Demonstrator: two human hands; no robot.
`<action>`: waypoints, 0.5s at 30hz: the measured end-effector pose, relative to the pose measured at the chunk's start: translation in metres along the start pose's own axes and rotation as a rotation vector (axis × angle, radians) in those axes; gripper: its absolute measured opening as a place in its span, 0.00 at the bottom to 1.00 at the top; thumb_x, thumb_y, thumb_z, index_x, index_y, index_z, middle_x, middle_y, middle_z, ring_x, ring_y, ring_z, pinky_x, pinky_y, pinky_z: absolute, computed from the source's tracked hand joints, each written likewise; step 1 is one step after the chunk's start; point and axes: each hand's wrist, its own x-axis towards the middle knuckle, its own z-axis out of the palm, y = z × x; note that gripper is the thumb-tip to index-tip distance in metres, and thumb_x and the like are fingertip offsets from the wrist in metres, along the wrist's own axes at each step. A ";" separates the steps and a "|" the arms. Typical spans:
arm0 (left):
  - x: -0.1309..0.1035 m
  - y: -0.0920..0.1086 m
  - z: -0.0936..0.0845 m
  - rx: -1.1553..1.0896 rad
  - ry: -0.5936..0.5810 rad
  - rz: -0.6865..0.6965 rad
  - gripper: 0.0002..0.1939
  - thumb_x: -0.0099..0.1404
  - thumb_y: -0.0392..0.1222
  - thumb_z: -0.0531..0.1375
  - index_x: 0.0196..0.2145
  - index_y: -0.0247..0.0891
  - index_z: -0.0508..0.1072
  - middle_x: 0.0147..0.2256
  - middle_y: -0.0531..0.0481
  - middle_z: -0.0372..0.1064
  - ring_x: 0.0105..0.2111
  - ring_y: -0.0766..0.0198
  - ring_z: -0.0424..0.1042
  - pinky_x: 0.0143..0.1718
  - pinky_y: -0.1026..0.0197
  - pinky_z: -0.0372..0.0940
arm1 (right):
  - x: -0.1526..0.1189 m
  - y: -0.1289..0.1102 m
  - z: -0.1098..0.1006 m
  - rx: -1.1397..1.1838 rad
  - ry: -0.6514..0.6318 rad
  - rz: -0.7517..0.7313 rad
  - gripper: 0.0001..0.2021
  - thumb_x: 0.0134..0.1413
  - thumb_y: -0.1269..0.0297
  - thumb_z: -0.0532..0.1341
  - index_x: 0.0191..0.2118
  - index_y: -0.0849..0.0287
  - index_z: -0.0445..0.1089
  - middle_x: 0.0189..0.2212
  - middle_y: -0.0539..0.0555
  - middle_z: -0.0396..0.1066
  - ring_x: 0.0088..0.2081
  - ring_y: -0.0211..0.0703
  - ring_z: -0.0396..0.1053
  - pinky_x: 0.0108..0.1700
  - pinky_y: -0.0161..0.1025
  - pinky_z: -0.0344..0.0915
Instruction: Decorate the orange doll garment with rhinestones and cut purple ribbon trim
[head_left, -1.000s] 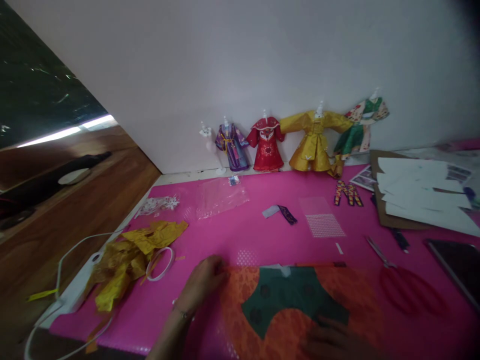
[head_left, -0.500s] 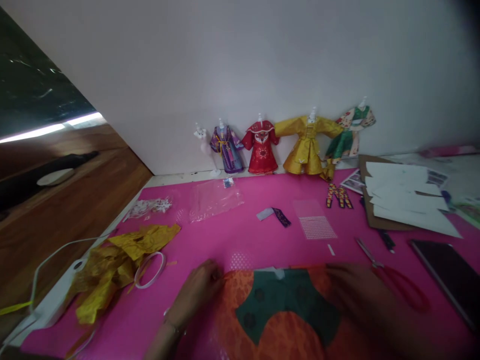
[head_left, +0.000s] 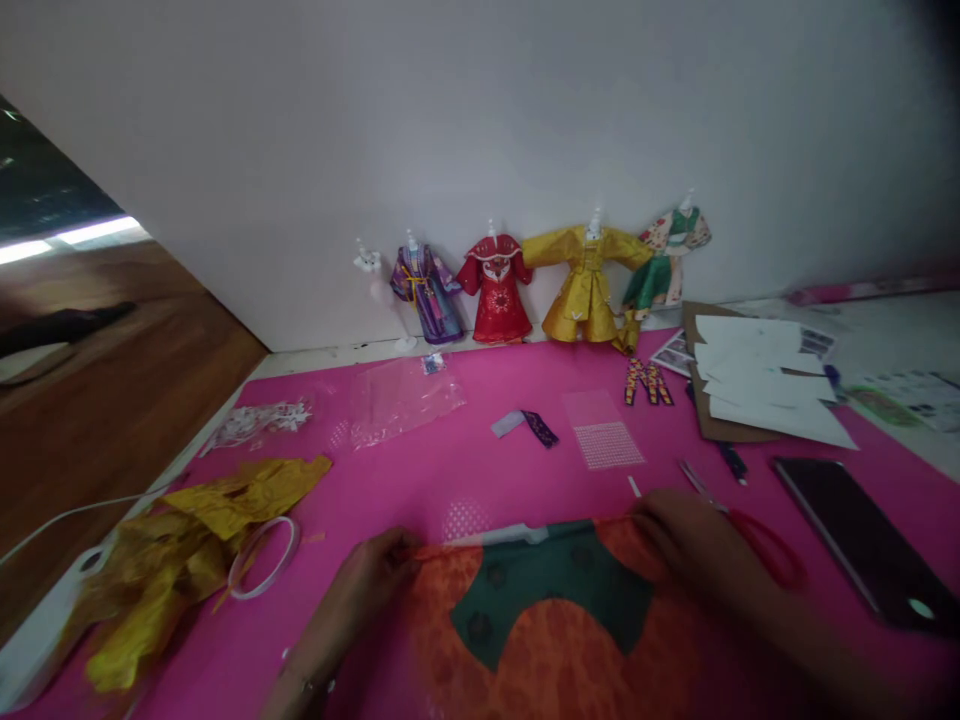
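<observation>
An orange fabric piece with a dark green collar-like section (head_left: 555, 575) lies in front of me on the pink mat. My left hand (head_left: 375, 580) pinches its upper left corner between thumb and fingers. At the upper right corner, my right hand (head_left: 686, 545) grips the cloth, with its fingertips partly hidden. Between the two hands the top edge runs nearly straight, and a strip of pale lining (head_left: 517, 535) shows along it. Red-handled scissors (head_left: 765, 545) lie just beyond my right hand.
Small doll garments, including a red robe (head_left: 501, 290) and a yellow robe (head_left: 586, 285), stand along the wall. Crumpled yellow fabric (head_left: 172, 550) and a white ring (head_left: 262, 560) lie at left. Paper pieces (head_left: 765, 370) and a black phone (head_left: 862, 540) are at right.
The view has turned slightly right, so the table things sit further left. My right hand has come into clearer view on the cloth's corner, and the top edge looks straighter.
</observation>
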 end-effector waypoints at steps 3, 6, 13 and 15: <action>0.002 -0.001 -0.001 -0.005 -0.006 -0.014 0.12 0.57 0.48 0.56 0.31 0.39 0.75 0.27 0.50 0.75 0.30 0.55 0.72 0.32 0.59 0.63 | 0.004 -0.003 -0.002 -0.015 -0.007 0.017 0.12 0.63 0.69 0.51 0.34 0.53 0.71 0.32 0.56 0.77 0.35 0.54 0.73 0.37 0.49 0.66; 0.005 0.000 -0.001 -0.012 -0.016 -0.023 0.13 0.56 0.50 0.58 0.33 0.40 0.76 0.29 0.49 0.77 0.31 0.54 0.73 0.31 0.59 0.64 | 0.004 0.001 -0.005 -0.016 -0.023 0.022 0.09 0.64 0.64 0.55 0.37 0.54 0.72 0.34 0.57 0.77 0.38 0.55 0.73 0.40 0.50 0.66; 0.007 0.009 0.001 -0.098 -0.024 -0.019 0.13 0.56 0.52 0.58 0.25 0.40 0.71 0.24 0.53 0.69 0.28 0.58 0.67 0.29 0.61 0.60 | -0.008 0.025 -0.022 0.061 -0.089 0.047 0.06 0.56 0.66 0.59 0.34 0.55 0.73 0.32 0.56 0.73 0.37 0.54 0.71 0.39 0.49 0.65; 0.007 0.009 0.003 -0.125 -0.020 -0.024 0.14 0.57 0.53 0.58 0.24 0.40 0.68 0.23 0.54 0.66 0.27 0.60 0.65 0.28 0.62 0.59 | -0.012 0.025 -0.026 0.108 -0.079 0.082 0.06 0.56 0.66 0.58 0.31 0.55 0.71 0.31 0.55 0.72 0.35 0.52 0.70 0.37 0.47 0.65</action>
